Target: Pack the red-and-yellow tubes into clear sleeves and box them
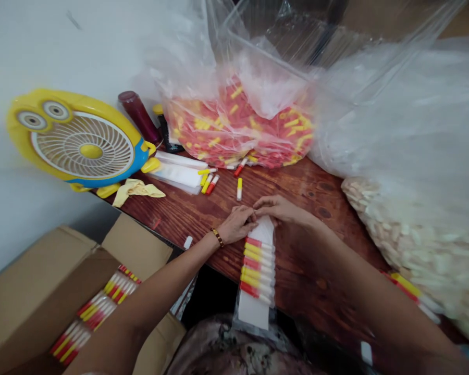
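Observation:
A long white card in a clear sleeve (pixel 258 271) lies on the wooden table (pixel 312 245), carrying a row of several red and yellow capped tubes. My left hand (pixel 236 224) and my right hand (pixel 279 208) meet at the card's far end, fingers curled and pinching its top edge. My left wrist wears a beaded bracelet (pixel 218 237). Loose tubes (pixel 239 188) lie just beyond my hands.
A big clear bag of red and yellow tubes (pixel 238 130) stands at the back; a bag of white pieces (pixel 414 239) fills the right. A yellow cartoon fan (pixel 78 140), a dark bottle (pixel 138 114) and white sleeves (pixel 180 169) sit at the left. A cardboard box (pixel 62 291) holds filled cards.

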A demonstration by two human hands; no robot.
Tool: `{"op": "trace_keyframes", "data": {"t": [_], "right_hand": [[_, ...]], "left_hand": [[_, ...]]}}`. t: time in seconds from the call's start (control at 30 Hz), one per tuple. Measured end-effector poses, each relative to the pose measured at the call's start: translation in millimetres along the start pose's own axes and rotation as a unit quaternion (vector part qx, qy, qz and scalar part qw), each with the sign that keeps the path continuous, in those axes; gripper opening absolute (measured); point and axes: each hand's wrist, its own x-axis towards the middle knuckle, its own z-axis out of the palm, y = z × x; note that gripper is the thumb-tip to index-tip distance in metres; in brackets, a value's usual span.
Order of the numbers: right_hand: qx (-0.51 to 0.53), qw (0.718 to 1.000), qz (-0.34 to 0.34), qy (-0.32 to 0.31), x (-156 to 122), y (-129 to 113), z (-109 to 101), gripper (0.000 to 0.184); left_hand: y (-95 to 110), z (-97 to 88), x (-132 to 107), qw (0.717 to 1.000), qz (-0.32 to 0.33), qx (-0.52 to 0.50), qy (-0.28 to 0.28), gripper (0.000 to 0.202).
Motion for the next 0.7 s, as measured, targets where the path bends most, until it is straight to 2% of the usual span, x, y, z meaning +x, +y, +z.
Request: {"op": "trace_keyframes", "data": {"t": [0.07,0.13,0.2,0.27,0.33,0.37,0.47,0.53,0.63,0.7], "right_hand": [[-0.044,0.996,-0.030,0.074,18.0,-11.0,-7.8,0.016],[-0.134,0.983,-0.035,0.122,36.2,-25.6,-9.6,0.017],[-0.258,0.952,-0.005,0.167,52.1,-40.9,-4.7,0.025],[-0.362,0.907,0.036,0.213,64.8,-53.7,5.1,0.034],[-0.417,0.876,0.072,0.231,74.0,-62.8,16.0,0.042],[-0.427,0.871,0.086,0.226,77.0,-66.0,20.8,0.043],[-0.431,0.875,0.105,0.197,77.6,-69.6,27.4,0.037],[-0.399,0.891,0.091,0.194,69.3,-66.2,23.6,0.029],[-0.234,0.954,0.037,0.185,44.2,-50.3,6.3,0.022],[-0.110,0.978,-0.012,0.177,21.8,-33.9,-9.2,0.022]], "left_hand": [[-0.8,-1.2,0.8,1.000,-0.005,-0.003,0.001,0.009],[-1.7,-1.7,1.1,1.000,-0.011,0.000,0.001,0.008],[-2.5,-1.3,1.0,1.000,-0.016,0.003,-0.002,0.008],[-3.1,-0.8,0.8,1.000,-0.018,0.008,-0.005,0.006],[-3.4,-0.6,0.8,1.000,-0.017,0.013,-0.006,0.005],[-3.5,-0.8,1.0,1.000,-0.015,0.015,-0.006,0.005],[-3.2,-2.2,2.0,1.000,-0.002,0.018,-0.013,0.007],[-3.0,-2.8,2.4,0.999,0.008,0.022,-0.025,0.008],[-2.5,-2.0,1.7,0.999,0.003,0.032,-0.033,0.007],[-1.6,-0.6,1.6,0.999,-0.005,0.038,-0.026,0.005]]}}
